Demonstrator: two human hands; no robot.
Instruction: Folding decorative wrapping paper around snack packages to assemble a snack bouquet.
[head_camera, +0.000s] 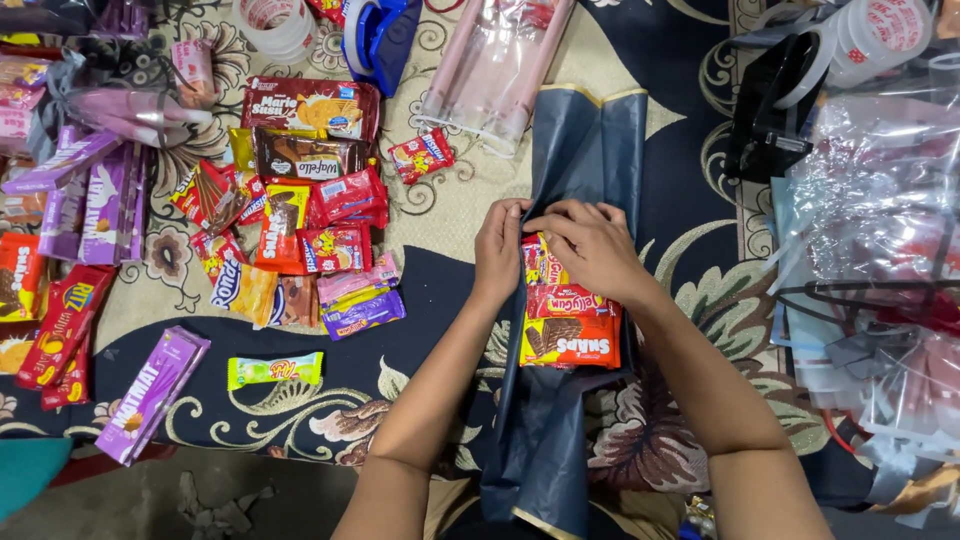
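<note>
A long dark blue wrapping sheet (585, 150) lies down the middle of the patterned carpet. On it sits a small stack of snack packets (570, 325), mostly red and orange. My left hand (500, 250) presses the stack's left side, fingers on the sheet's edge. My right hand (590, 245) lies over the top of the stack, pinching the sheet's fold against the packets. Both hands meet at the stack's far end.
Many loose snack packets (310, 215) lie in a heap to the left, with purple boxes (150, 395) and a green packet (275, 370). Tape dispensers (380, 35) stand at the back. Clear plastic bags (880, 230) pile up on the right.
</note>
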